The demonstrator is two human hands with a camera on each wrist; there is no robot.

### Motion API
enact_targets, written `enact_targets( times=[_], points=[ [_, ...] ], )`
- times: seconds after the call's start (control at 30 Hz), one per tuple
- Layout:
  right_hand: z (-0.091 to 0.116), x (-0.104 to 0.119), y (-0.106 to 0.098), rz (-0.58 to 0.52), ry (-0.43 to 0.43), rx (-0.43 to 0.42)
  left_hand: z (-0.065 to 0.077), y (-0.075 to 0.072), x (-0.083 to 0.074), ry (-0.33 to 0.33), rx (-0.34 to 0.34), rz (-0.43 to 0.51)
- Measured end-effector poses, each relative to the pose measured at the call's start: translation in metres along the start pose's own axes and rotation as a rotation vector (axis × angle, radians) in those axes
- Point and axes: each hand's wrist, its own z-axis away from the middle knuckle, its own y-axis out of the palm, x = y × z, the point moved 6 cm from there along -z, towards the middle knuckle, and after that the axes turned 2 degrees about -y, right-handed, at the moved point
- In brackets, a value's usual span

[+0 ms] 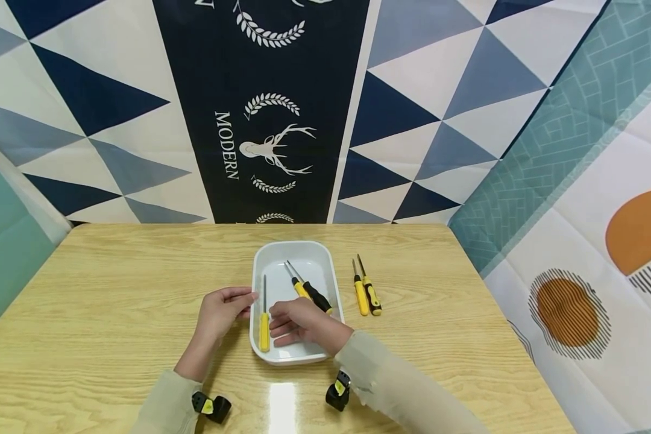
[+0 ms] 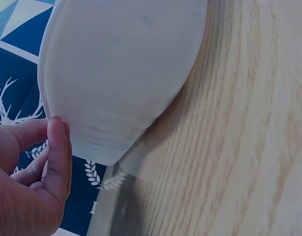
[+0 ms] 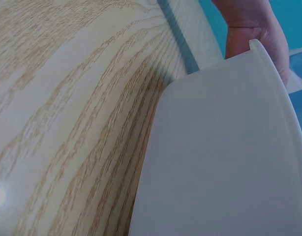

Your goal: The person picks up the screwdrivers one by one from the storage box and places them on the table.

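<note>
A white tray [image 1: 261, 255] sits on the table. My left hand [image 1: 225, 308] pinches its left rim; in the left wrist view the thumb and fingers meet at the edge of the tray's outer wall [image 2: 126, 69]. My right hand [image 1: 301, 322] reaches into the tray with fingers extended, beside a screwdriver with a yellow handle [image 1: 264, 331] along the left side. No tool shows in its grasp. Farther right inside lie a yellow-and-black screwdriver [image 1: 301, 288] and a black-handled screwdriver [image 1: 317, 298], partly behind the right hand. The tray's wall [image 3: 215, 147] fills much of the right wrist view.
Right of the tray, two more screwdrivers lie side by side on the wooden table [image 1: 114, 301]: one yellow-handled [image 1: 361, 296], one black and yellow [image 1: 372, 298]. Patterned cloth [image 1: 271, 72] hangs behind the table's far edge.
</note>
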Motion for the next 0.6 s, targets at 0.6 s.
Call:
enact_targets(
  times=[0.6],
  points=[
    [-0.0042, 0.0061, 0.0102, 0.283, -0.105, -0.126, -0.0004, 0.0005, 0.0018, 0.024, -0.008, 0.002]
  ],
)
